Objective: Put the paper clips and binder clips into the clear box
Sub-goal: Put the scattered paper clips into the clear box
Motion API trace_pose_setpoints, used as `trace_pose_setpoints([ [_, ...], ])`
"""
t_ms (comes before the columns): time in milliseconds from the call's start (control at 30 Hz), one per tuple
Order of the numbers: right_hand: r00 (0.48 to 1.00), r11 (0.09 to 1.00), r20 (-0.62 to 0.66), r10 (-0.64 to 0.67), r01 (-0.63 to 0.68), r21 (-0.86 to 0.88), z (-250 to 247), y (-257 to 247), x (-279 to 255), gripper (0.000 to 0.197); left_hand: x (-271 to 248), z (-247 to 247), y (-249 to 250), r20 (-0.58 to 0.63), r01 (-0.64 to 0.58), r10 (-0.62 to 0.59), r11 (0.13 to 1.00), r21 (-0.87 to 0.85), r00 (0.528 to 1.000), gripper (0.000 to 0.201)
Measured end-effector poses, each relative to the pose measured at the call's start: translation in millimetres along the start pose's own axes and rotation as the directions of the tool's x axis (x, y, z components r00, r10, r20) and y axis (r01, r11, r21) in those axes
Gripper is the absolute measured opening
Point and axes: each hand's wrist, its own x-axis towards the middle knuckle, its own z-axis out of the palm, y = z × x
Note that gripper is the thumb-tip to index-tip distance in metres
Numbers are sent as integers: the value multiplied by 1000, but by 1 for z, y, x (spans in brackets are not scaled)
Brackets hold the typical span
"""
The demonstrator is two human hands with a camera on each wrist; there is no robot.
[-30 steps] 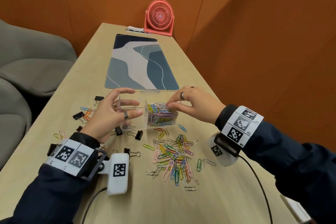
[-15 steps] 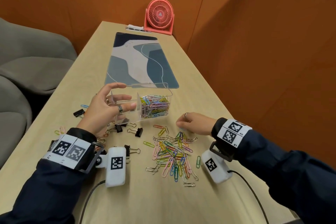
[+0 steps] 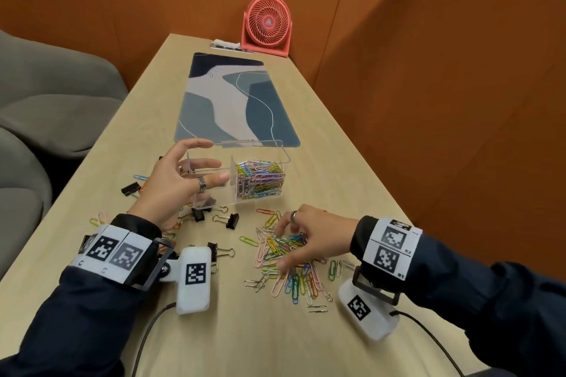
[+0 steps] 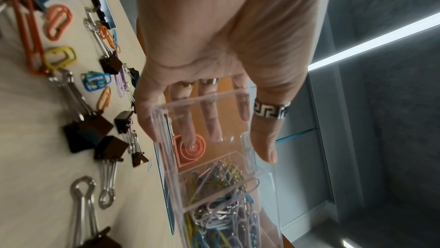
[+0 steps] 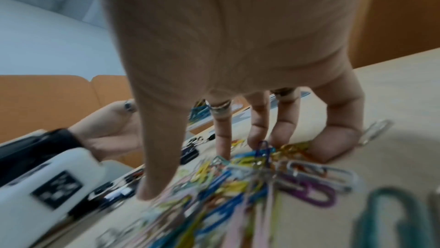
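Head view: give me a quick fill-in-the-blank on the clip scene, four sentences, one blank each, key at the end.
1. The left hand holds the clear box, which is divided into ____ compartments.
2. The paper clips in the box fill the compartment on the person's ____ side.
3. The right hand reaches into the loose pile of ____ clips on the table.
4. The binder clips on the table are ____ in colour.

Missing words: two; right; paper; black
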Motion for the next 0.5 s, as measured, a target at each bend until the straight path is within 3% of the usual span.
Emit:
trace_pose_setpoints([
  [100,1000,1000,-15,-19,19,-10,8,-8,-2,56,1,0,0,3,2,-2,1000,11,1000,55],
  [367,996,988,-77,-53,64,140,6,0,2,23,-1,2,0,14,-2,2,1000,9,1000,55],
  [500,994,988,-91,-59,71,135,1,3,6,20,-1,3,0,15,7,-7,1000,2,1000,55],
])
